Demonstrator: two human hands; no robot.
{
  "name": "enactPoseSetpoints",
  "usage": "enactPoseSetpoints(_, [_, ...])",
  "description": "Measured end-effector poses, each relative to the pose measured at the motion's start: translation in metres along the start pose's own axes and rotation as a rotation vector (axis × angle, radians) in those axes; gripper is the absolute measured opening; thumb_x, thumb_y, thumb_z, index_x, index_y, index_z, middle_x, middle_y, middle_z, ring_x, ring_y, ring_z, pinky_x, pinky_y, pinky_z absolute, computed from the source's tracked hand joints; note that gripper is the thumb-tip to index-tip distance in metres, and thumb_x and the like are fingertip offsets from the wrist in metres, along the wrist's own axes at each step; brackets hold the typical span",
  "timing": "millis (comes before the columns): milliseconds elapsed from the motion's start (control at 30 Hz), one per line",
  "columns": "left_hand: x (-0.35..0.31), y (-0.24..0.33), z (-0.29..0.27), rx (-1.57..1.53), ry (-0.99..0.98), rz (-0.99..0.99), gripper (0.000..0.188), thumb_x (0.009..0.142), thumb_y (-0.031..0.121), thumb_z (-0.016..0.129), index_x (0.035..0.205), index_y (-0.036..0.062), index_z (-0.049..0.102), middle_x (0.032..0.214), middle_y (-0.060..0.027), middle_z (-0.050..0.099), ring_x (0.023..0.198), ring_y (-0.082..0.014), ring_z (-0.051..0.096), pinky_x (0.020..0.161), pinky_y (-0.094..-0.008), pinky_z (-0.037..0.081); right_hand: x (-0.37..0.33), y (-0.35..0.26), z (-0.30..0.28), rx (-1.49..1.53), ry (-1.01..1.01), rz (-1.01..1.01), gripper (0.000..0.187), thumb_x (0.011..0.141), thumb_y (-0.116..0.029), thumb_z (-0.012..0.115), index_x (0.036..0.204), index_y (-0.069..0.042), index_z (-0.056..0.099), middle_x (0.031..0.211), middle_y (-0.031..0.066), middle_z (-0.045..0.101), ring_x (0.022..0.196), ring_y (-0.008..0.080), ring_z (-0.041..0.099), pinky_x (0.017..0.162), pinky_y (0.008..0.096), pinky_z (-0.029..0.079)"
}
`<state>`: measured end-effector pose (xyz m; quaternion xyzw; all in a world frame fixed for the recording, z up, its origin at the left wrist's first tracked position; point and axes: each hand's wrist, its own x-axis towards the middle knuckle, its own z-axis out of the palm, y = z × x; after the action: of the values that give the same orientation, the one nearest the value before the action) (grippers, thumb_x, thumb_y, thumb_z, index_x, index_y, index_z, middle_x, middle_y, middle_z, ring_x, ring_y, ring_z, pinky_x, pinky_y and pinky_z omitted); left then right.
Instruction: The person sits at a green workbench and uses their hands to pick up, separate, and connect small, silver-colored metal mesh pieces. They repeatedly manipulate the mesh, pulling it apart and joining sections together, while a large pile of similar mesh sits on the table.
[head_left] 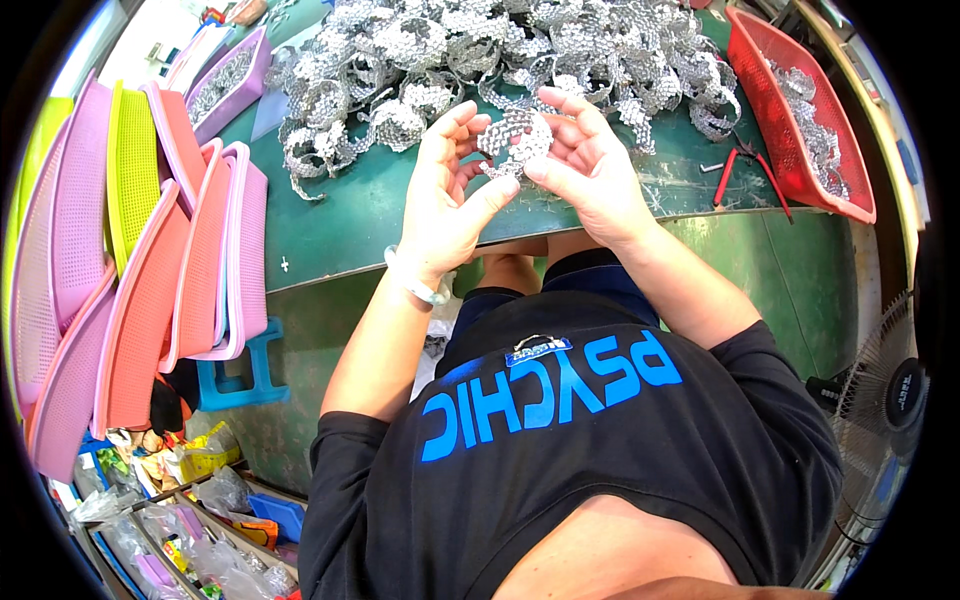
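Observation:
Between my two hands, just above the near edge of the green table, is a curled silver metal band [515,138] with a checkered, scale-like surface. My left hand [452,190] grips its left side, thumb and fingers closed on the lower end. On the other side my right hand [585,165] pinches the band between thumb and fingers. Beyond my hands lies a big heap of similar curled silver bands [440,60], some touching one another in tangles. Red-handled pliers [752,176] rest on the table to the right of my right hand.
A red plastic basket [745,60] holding more silver pieces stands at the table's right end. Many-coloured baskets [135,160] are stacked at left, near a purple tray [262,60] of small metal parts. A blue stool [245,375] and a fan [890,395] stand lower down.

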<state>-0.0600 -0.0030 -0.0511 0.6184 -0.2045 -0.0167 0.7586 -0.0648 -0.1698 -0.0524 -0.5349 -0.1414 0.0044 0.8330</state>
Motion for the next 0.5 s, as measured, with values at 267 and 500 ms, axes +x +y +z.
enactPoseSetpoints(267, [0.0004, 0.0018, 0.0013, -0.040, 0.022, -0.007, 0.071, 0.072, 0.000, 0.069, 0.132, 0.0021, 0.031, 0.120, -0.0127, 0.042, 0.107, -0.0188, 0.045, 0.091, -0.0316, 0.040, -0.0001, 0.0066, 0.0034, 0.086, 0.007, -0.006, 0.063, 0.078, -0.002, 0.066, 0.130, 0.000, 0.031, 0.115, 0.0124, 0.049, 0.105, 0.0165, 0.050, 0.093, 0.0293, 0.042])
enactPoseSetpoints(500, [0.0007, 0.0031, 0.0013, -0.062, 0.046, -0.018, 0.066, 0.074, -0.002, 0.065, 0.131, 0.0009, 0.031, 0.119, -0.0129, 0.043, 0.104, -0.0175, 0.048, 0.087, -0.0297, 0.045, -0.0002, 0.0081, 0.0048, 0.125, 0.022, 0.054, 0.060, 0.079, -0.003, 0.065, 0.128, 0.002, 0.032, 0.115, 0.0120, 0.050, 0.104, 0.0155, 0.050, 0.092, 0.0281, 0.042])
